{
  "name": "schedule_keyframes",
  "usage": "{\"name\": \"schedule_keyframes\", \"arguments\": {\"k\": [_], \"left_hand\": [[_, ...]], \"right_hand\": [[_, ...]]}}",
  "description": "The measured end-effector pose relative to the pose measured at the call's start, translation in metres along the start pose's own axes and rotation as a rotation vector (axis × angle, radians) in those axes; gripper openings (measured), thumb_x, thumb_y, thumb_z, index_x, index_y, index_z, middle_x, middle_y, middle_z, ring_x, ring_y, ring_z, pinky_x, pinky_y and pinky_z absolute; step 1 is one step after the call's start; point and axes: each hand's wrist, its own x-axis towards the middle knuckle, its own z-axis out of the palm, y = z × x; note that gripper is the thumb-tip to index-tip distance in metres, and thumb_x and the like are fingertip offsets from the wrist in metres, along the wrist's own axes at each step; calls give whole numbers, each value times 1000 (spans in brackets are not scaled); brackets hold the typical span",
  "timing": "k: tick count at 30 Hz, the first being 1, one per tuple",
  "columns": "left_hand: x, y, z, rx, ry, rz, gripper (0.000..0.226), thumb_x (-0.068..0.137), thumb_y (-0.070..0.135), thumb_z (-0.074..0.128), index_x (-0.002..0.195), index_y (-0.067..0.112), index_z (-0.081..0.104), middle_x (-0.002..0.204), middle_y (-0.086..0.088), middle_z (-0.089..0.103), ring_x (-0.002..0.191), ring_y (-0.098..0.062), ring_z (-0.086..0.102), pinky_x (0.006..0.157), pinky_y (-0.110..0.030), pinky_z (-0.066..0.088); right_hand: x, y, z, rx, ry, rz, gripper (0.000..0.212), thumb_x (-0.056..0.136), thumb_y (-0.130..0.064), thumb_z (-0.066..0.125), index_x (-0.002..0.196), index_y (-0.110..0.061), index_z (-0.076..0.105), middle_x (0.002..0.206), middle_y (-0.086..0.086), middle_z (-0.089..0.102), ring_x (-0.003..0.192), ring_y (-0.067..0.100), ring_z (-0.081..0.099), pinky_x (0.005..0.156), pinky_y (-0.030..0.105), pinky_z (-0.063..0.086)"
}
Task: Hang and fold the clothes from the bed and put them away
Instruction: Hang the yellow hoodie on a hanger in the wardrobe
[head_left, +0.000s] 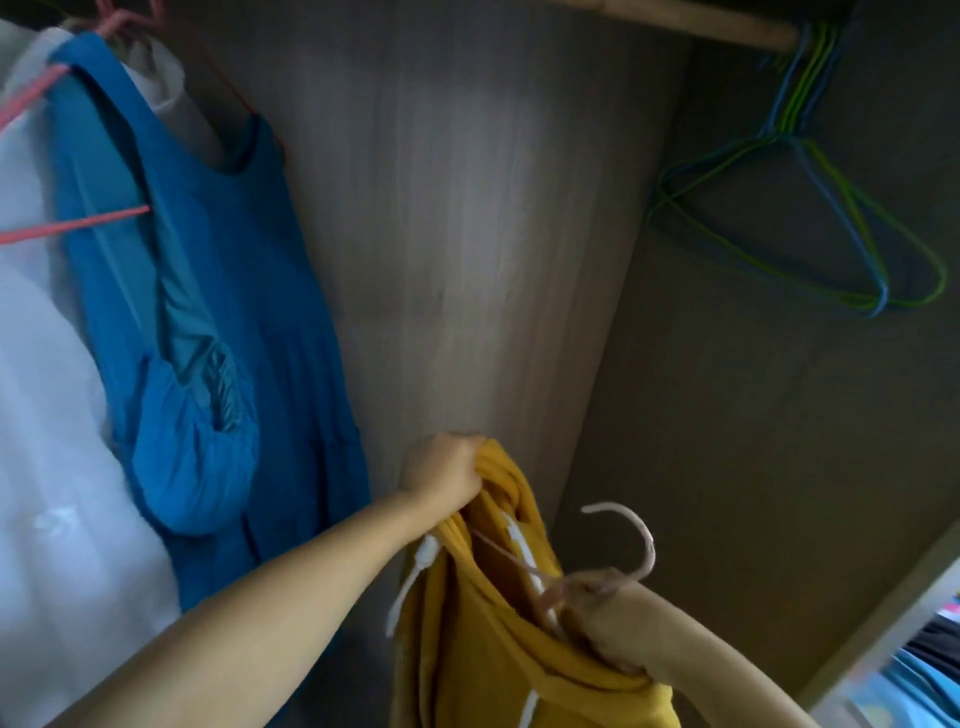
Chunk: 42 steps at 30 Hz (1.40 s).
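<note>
The left hand gripped the top edge of the mustard-yellow garment, its fingers curled over a bunched fold of the cloth and lifting it. The right hand was closed around the neck of a pale pink hanger, and the garment's other shoulder lay bunched against that same hand; how far its fingers pinched the cloth as well could not be told. The hanger's hook stood up, curling above the right hand, while one thin arm of the hanger ran down inside the neck opening of the yellow garment. White drawstrings hung from the garment just below the left wrist.

The yellow garment was held in the air between both hands, in front of the wardrobe's wooden back panel. To the left of the yellow garment hung a blue sleeveless dress on a pink hanger, and further left of that a white garment. Above and to the right of the yellow garment, several blue and green wire hangers hung bare from a wooden rail near the wardrobe's side wall. At the far lower right of the yellow garment, past the wall's edge, folded blue cloth showed, blurred.
</note>
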Motion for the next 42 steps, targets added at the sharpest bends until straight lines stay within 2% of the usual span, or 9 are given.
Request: {"name": "schedule_keyframes", "arguments": {"k": [8, 11, 16, 21, 26, 29, 33, 38, 42], "left_hand": [[23, -5, -34, -950, -348, -215, 24, 84, 10, 66, 104, 22, 61, 116, -11, 65, 91, -17, 63, 77, -29, 53], [13, -29, -40, -978, -485, -392, 83, 83, 30, 73, 149, 26, 24, 151, -8, 34, 126, -24, 47, 100, -39, 42], [-13, -14, -61, -783, 42, -187, 43, 95, 38, 53, 136, 24, 45, 140, -1, 43, 132, -18, 40, 102, -22, 32], [-42, 43, -102, -888, -252, 56, 53, 77, 73, 50, 108, 32, 61, 109, 10, 64, 104, -8, 60, 92, -27, 45], [-31, 28, -143, -943, 62, -73, 22, 82, 9, 58, 93, 29, 57, 87, 3, 66, 77, -6, 63, 67, -19, 50], [-28, 9, -167, -955, 283, -97, 21, 84, 2, 55, 92, 21, 59, 80, 1, 64, 73, -12, 63, 58, -16, 45], [-14, 0, -207, -875, 445, -83, 34, 85, -2, 53, 111, 20, 57, 87, 3, 64, 83, -15, 63, 65, -18, 50], [27, -4, -279, -761, 557, -45, 43, 82, 3, 60, 124, 13, 58, 102, -9, 69, 93, -24, 65, 80, -29, 52], [62, -15, -327, -640, 530, -167, 19, 84, 12, 61, 102, 16, 60, 90, -3, 67, 83, -20, 63, 70, -26, 48]], "right_hand": [[18, -59, -19, 344, -81, -60, 24, 101, -22, 45, 89, -8, 60, 54, -2, 32, 42, 7, 26, 36, 17, 21], [19, -84, -40, 446, -177, -124, 11, 95, -11, 55, 84, -8, 54, 56, -2, 29, 42, 6, 25, 35, 15, 21], [22, -141, -71, 923, -202, -135, 12, 95, -3, 46, 87, -1, 55, 50, -4, 31, 36, 4, 28, 31, 13, 23], [32, -216, -63, 910, -192, -259, 29, 98, -1, 32, 71, -8, 41, 56, 3, 42, 55, 11, 41, 42, 20, 44], [20, -266, -44, 673, -115, -449, 16, 98, -4, 36, 83, -7, 43, 87, 11, 64, 80, 21, 63, 69, 30, 47], [13, -284, -27, 33, 207, -652, 22, 95, -23, 52, 95, -5, 63, 99, 10, 67, 94, 26, 65, 87, 37, 52], [-4, -324, -15, -153, 316, -850, 25, 99, -23, 47, 98, -5, 63, 82, 3, 58, 76, 17, 56, 65, 18, 43], [-11, -405, -30, 80, 387, -979, 23, 96, -17, 49, 104, -1, 63, 84, 10, 62, 81, 23, 59, 73, 31, 48], [-6, -464, -38, 97, 406, -951, 22, 95, -17, 46, 112, -7, 55, 83, 7, 56, 73, 20, 56, 58, 29, 42]]}}
